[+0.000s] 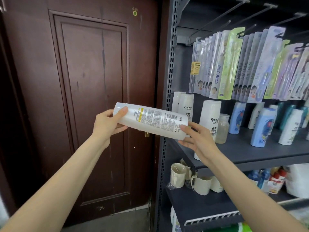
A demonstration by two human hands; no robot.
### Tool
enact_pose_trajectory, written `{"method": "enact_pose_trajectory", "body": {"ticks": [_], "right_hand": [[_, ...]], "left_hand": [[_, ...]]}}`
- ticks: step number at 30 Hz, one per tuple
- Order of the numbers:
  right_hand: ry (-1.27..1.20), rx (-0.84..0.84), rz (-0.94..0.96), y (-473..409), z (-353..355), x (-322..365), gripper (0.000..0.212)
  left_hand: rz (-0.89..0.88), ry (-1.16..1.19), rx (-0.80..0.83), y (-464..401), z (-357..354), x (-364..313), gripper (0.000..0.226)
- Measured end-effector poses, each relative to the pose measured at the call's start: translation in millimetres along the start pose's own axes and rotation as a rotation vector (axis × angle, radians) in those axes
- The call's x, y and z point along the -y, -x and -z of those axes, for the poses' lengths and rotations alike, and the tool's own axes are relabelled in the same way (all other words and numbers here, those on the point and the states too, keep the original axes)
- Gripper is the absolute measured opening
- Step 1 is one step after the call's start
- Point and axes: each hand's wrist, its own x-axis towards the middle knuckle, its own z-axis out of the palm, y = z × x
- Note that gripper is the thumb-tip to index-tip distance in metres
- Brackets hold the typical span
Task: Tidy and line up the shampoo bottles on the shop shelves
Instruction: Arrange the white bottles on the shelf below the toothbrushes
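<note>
Sideways, the white plastic shampoo bottle is lying in mid-air before the brown wooden door, its long axis running left to right and dipping toward the dark grey metal shelf. The left hand is gripping its left end; the right hand is holding its right end, back label facing the camera.
</note>
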Motion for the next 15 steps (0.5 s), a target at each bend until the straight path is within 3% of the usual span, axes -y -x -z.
{"method": "enact_pose_trajectory", "body": {"ticks": [8, 15], "right_hand": [[0.11, -0.01, 0.099, -0.2, 0.8, 7.7, 0.043], [0.386, -0.032, 0.359, 5.4, -0.6, 7.9, 0.054]], "left_hand": [[0.038, 0.105, 0.106, 2.1, 0.4, 10.4, 0.025], [0.062, 0.287, 0.152, -5.3, -9.6, 12.3, 0.018]]}}
